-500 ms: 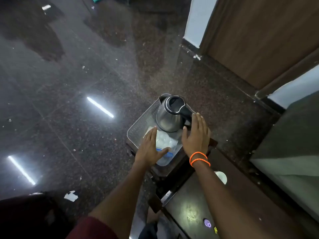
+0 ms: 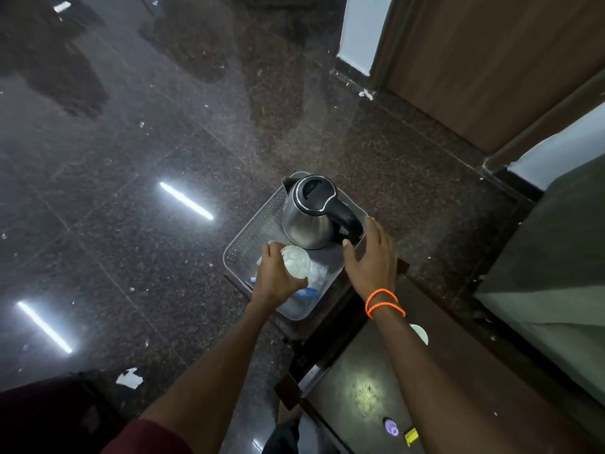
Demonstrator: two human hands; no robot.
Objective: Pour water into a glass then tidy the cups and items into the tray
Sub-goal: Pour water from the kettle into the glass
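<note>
A grey perforated tray (image 2: 248,234) sits on a small dark stool. In its far half stands a steel kettle (image 2: 306,221) with a black lid and handle. My left hand (image 2: 276,275) grips a clear glass (image 2: 296,262) over the tray's near half, its mouth facing up at me. Under it lie clear plastic-wrapped items with a blue part (image 2: 309,291). My right hand (image 2: 373,260), with orange bands on the wrist, hovers with straight fingers at the tray's right rim, beside the kettle's handle.
A dark glossy table (image 2: 360,398) lies at the lower right, with a white round object (image 2: 420,334) partly behind my right forearm and small purple and yellow things near its front. A wooden door and a grey bed edge stand on the right. The floor is dark speckled stone.
My left hand, flat over the wrapped items before, now curls round a glass. My right hand has shifted slightly right, off the kettle's handle.
</note>
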